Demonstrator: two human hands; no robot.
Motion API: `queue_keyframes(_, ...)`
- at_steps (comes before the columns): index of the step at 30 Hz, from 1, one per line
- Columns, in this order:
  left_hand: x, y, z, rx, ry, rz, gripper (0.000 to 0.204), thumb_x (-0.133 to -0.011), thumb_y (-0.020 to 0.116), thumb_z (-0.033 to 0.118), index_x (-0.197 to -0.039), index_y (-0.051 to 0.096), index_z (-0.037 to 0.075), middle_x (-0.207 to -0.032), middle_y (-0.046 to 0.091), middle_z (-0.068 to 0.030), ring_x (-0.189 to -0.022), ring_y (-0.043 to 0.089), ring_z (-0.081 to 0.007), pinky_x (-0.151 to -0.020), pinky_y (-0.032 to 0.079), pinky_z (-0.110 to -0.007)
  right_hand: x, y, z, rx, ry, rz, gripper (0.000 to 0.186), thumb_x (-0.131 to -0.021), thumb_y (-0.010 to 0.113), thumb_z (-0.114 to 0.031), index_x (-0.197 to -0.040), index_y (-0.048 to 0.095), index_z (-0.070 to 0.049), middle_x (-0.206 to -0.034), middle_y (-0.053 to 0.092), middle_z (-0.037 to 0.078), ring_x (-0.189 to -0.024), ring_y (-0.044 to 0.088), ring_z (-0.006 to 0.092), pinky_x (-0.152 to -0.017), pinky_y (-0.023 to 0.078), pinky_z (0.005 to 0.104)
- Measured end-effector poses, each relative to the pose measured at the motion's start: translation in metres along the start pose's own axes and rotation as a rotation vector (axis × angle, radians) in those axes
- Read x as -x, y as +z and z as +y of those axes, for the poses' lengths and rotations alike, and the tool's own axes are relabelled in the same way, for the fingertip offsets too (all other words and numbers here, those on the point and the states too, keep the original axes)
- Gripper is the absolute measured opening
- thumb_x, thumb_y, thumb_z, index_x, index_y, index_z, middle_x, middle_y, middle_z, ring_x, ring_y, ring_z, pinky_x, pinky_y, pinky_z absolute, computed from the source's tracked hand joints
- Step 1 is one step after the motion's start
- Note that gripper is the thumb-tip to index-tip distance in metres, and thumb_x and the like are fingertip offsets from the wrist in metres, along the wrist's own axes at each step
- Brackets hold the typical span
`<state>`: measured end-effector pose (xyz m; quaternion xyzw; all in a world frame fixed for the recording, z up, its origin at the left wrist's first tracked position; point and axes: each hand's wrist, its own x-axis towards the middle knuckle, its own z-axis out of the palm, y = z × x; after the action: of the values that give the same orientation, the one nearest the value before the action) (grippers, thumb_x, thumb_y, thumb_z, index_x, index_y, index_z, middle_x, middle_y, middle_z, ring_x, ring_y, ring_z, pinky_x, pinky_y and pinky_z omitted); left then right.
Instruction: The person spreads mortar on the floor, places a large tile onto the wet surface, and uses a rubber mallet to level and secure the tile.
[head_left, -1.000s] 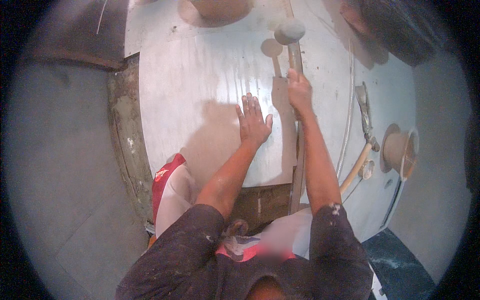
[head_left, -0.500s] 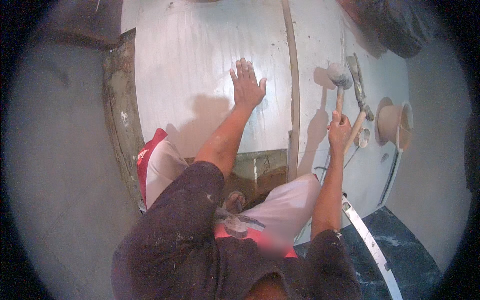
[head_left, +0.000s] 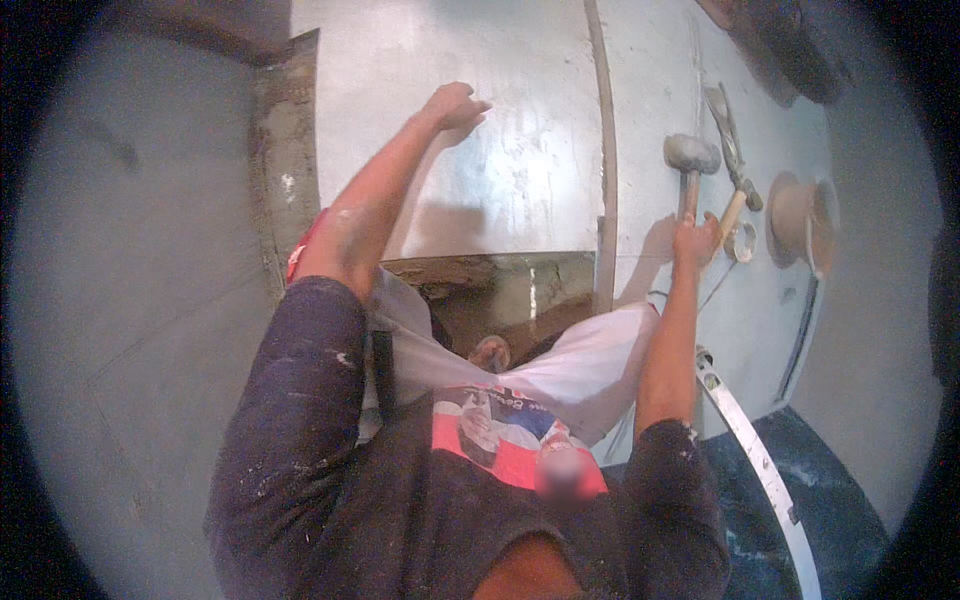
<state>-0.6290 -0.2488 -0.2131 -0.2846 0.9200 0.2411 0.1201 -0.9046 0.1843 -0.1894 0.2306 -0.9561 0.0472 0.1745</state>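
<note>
My left hand (head_left: 455, 105) is just above a large white tile (head_left: 530, 150) near its far left part, or lightly touching it; I cannot tell which. Its fingers are loosely bent and apart, and nothing shows in them. In my right hand (head_left: 696, 238) I grip the wooden handle of a mallet (head_left: 692, 153) with a grey, dusty head. The mallet is over the pale slab (head_left: 650, 110) to the right of a narrow brown gap (head_left: 606, 150). Beyond the mallet lies a pliers-like tool with long handles (head_left: 733, 140), close to a roll of tape (head_left: 740, 243).
A brown spool (head_left: 803, 222) stands at the right. A long white spirit level (head_left: 755, 460) lies at the lower right over a dark marbled slab (head_left: 800, 480). Between my legs is a rough, recessed bed (head_left: 560, 285). Rough mortar (head_left: 285, 150) borders the tile's left edge.
My left hand has gone from flat and spread on the tile to bent, farther left. The mallet's head has turned crosswise in my right hand. The whole view has shifted slightly.
</note>
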Motion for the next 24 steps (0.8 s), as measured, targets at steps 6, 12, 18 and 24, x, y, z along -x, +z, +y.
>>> queue_keyframes(6,0.044,-0.090,-0.088,-0.083,-0.125,-0.039,0.048,-0.089,0.064,0.044,-0.102,0.073,-0.001,-0.102,0.070,-0.0257,-0.101,0.067,-0.0386,-0.088,0.051,-0.047,0.018,0.037,0.040,-0.529,0.372,-0.419,0.030,-0.091,0.063,-0.025,-0.100,0.069,0.003,-0.088,0.071,0.018,-0.072,0.067,0.0368,-0.068,0.055,0.0428)
queue_keyframes(12,0.190,-0.001,-0.171,0.392,-0.659,0.330,0.052,-0.082,0.068,0.048,-0.094,0.073,-0.003,-0.095,0.071,-0.0246,-0.091,0.069,-0.0386,-0.082,0.052,-0.047,0.099,-0.027,-0.095,-1.112,0.970,-0.880,0.017,-0.092,0.061,-0.020,-0.088,0.067,-0.004,-0.072,0.064,0.005,-0.058,0.060,0.0151,-0.049,0.048,0.0277)
queue_keyframes(18,0.284,0.089,-0.154,0.613,-0.985,0.469,0.043,-0.079,0.074,0.034,-0.100,0.071,-0.004,-0.100,0.070,-0.0256,-0.099,0.067,-0.0377,-0.086,0.051,-0.045,0.124,0.015,-0.100,-1.017,1.000,-0.796,0.015,-0.092,0.061,-0.018,-0.096,0.064,-0.004,-0.073,0.060,0.005,-0.059,0.056,0.0153,-0.047,0.045,0.0286)
queue_keyframes(24,0.291,0.107,-0.128,0.479,-1.069,0.523,0.053,-0.078,0.075,0.031,-0.114,0.064,-0.007,-0.113,0.065,-0.0287,-0.110,0.062,-0.0401,-0.096,0.048,-0.045,0.134,0.034,-0.093,-1.099,1.126,-0.779,0.017,-0.091,0.058,-0.018,-0.100,0.061,-0.003,-0.081,0.056,0.008,-0.072,0.057,0.0208,-0.065,0.053,0.0390)
